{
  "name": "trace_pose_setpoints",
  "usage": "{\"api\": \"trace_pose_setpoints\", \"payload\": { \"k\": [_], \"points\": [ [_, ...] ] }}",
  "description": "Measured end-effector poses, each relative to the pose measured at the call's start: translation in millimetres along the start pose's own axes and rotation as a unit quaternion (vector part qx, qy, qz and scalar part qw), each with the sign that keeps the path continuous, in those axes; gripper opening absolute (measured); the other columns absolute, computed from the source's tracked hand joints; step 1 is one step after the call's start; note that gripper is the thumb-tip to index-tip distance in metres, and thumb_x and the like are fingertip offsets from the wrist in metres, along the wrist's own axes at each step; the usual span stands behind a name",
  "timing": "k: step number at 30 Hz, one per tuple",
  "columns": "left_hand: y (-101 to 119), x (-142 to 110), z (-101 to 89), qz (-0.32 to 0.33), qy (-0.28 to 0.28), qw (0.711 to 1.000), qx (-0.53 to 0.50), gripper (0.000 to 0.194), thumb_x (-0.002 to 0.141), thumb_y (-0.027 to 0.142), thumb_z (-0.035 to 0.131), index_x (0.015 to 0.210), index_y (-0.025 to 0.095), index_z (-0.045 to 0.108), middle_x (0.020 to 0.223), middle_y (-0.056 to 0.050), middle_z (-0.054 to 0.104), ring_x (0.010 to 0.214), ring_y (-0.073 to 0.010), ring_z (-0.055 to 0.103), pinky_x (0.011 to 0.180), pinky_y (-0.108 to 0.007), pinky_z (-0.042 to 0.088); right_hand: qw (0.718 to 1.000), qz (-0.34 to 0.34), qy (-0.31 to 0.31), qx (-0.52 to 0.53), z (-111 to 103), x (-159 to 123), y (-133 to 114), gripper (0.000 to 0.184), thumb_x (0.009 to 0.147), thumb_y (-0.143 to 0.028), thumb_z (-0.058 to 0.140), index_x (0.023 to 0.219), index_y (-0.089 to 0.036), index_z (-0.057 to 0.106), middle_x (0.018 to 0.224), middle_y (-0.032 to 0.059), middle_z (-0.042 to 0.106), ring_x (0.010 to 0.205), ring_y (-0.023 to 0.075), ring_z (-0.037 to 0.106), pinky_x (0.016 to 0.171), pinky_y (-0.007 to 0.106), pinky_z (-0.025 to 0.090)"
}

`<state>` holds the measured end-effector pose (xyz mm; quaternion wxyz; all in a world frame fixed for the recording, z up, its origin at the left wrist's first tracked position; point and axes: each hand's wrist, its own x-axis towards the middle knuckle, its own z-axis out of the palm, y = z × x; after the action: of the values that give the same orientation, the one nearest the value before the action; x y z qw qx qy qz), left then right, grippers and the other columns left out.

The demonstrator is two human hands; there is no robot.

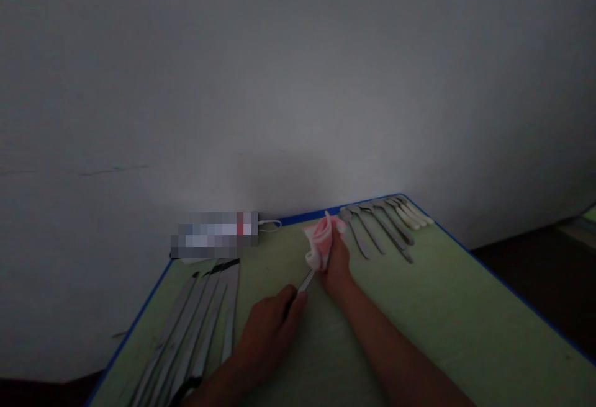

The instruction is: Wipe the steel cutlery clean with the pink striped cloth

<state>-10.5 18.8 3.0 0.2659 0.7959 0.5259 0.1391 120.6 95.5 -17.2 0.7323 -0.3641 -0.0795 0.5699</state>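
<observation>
My left hand (274, 326) is closed around the end of a slim metal utensil (306, 281) above the middle of the table. Its far end disappears into a pink and white cloth (320, 242), so its kind is hidden. Wrapped round that cloth is my right hand (338, 264), just ahead of the left. Several metal spoons (379, 224) lie side by side to the right of the cloth. Beside them, some utensils with cream handles (412, 213) are at the far right corner.
Several long flat metal utensils (186, 326) with dark ends lie at the left. Behind them, a blurred-out box-like object (214, 236) sits by the wall with a white cord loop (270, 226). The green table (419, 308) has a blue edge and meets a grey wall (298, 84).
</observation>
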Motion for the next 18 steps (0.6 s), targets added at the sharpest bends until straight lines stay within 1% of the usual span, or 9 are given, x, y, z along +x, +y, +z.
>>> {"api": "trace_pose_setpoints", "payload": {
  "k": [2, 4, 5, 7, 9, 10, 12, 15, 18],
  "points": [
    [-0.1, 0.2, -2.0, 0.004, -0.002, 0.999, -0.036, 0.031, 0.092, 0.037, 0.031, 0.075, 0.019, 0.05, 0.065, 0.001, 0.057, 0.063, -0.0165, 0.057, 0.058, -0.024, 0.037, 0.997, 0.036, -0.06, 0.031, -0.5, 0.2, 2.4, 0.022, 0.069, -0.04, 0.062, 0.073, -0.018, 0.062, 0.062, -0.0033, 0.063, 0.053, 0.0117, 0.054, 0.057, 0.024, 0.046],
    [-1.0, 1.1, -3.2, 0.007, 0.009, 0.997, -0.079, 0.029, 0.092, 0.036, 0.033, 0.079, 0.019, 0.051, 0.068, 0.001, 0.057, 0.065, -0.0159, 0.057, 0.059, -0.024, 0.038, 0.988, 0.057, -0.136, 0.039, 0.0, -1.3, 3.2, 0.019, 0.069, -0.036, 0.061, 0.075, -0.018, 0.062, 0.065, -0.0027, 0.064, 0.056, 0.0119, 0.055, 0.059, 0.023, 0.046],
    [-1.8, 1.8, -3.3, 0.006, 0.021, 0.995, -0.101, 0.028, 0.092, 0.037, 0.033, 0.083, 0.018, 0.052, 0.07, 0.001, 0.057, 0.065, -0.0157, 0.056, 0.059, -0.024, 0.039, 0.983, 0.064, -0.167, 0.031, -0.2, -2.2, 3.7, 0.019, 0.068, -0.034, 0.061, 0.077, -0.017, 0.063, 0.066, -0.002, 0.065, 0.058, 0.0123, 0.056, 0.06, 0.023, 0.046],
    [-3.7, 3.7, -2.3, 0.002, 0.035, 0.99, -0.139, 0.028, 0.092, 0.038, 0.033, 0.094, 0.018, 0.052, 0.07, 0.002, 0.057, 0.064, -0.0155, 0.055, 0.058, -0.024, 0.039, 0.977, 0.071, -0.203, -0.001, -2.0, -3.5, 5.1, 0.017, 0.066, -0.03, 0.061, 0.076, -0.015, 0.063, 0.066, -0.001, 0.065, 0.06, 0.0128, 0.056, 0.062, 0.023, 0.045],
    [-5.8, 5.8, -0.2, -0.002, 0.043, 0.986, -0.163, 0.03, 0.091, 0.039, 0.034, 0.102, 0.017, 0.051, 0.069, 0.002, 0.056, 0.062, -0.0154, 0.053, 0.057, -0.023, 0.039, 0.974, 0.069, -0.214, -0.034, -5.1, -3.1, 7.3, 0.013, 0.063, -0.024, 0.063, 0.071, -0.015, 0.062, 0.063, -0.0015, 0.063, 0.059, 0.0125, 0.055, 0.062, 0.023, 0.044],
    [-6.7, 6.7, 1.1, -0.003, 0.046, 0.985, -0.166, 0.03, 0.091, 0.04, 0.035, 0.101, 0.016, 0.051, 0.068, 0.002, 0.056, 0.061, -0.0154, 0.053, 0.057, -0.024, 0.039, 0.973, 0.066, -0.217, -0.044, -6.7, -2.3, 8.4, 0.012, 0.062, -0.023, 0.064, 0.07, -0.015, 0.061, 0.061, -0.002, 0.063, 0.058, 0.0123, 0.055, 0.062, 0.024, 0.043],
    [-8.4, 8.2, 3.3, -0.003, 0.045, 0.986, -0.16, 0.031, 0.09, 0.042, 0.036, 0.093, 0.016, 0.054, 0.065, 0.002, 0.055, 0.06, -0.0153, 0.052, 0.056, -0.024, 0.038, 0.974, 0.06, -0.214, -0.049, -9.0, 0.0, 10.3, 0.014, 0.062, -0.023, 0.066, 0.072, -0.015, 0.061, 0.059, -0.0026, 0.061, 0.06, 0.0125, 0.056, 0.062, 0.024, 0.043],
    [-10.2, 9.5, 4.9, -0.002, 0.037, 0.988, -0.149, 0.035, 0.09, 0.044, 0.034, 0.079, 0.017, 0.053, 0.06, 0.003, 0.051, 0.056, -0.0146, 0.05, 0.053, -0.023, 0.035, 0.976, 0.042, -0.21, -0.044, -10.5, 1.8, 11.5, 0.017, 0.064, -0.028, 0.067, 0.074, -0.016, 0.061, 0.062, -0.0017, 0.062, 0.065, 0.0137, 0.058, 0.063, 0.025, 0.043],
    [-10.0, 9.8, 4.3, 0.009, 0.038, 0.988, -0.15, 0.035, 0.09, 0.044, 0.034, 0.075, 0.018, 0.052, 0.062, 0.002, 0.051, 0.057, -0.0146, 0.05, 0.053, -0.023, 0.035, 0.972, 0.022, -0.228, -0.043, -12.2, -2.0, 10.8, 0.021, 0.064, -0.03, 0.069, 0.076, -0.016, 0.061, 0.067, 0.0002, 0.065, 0.071, 0.0149, 0.059, 0.065, 0.026, 0.043]
  ]
}}
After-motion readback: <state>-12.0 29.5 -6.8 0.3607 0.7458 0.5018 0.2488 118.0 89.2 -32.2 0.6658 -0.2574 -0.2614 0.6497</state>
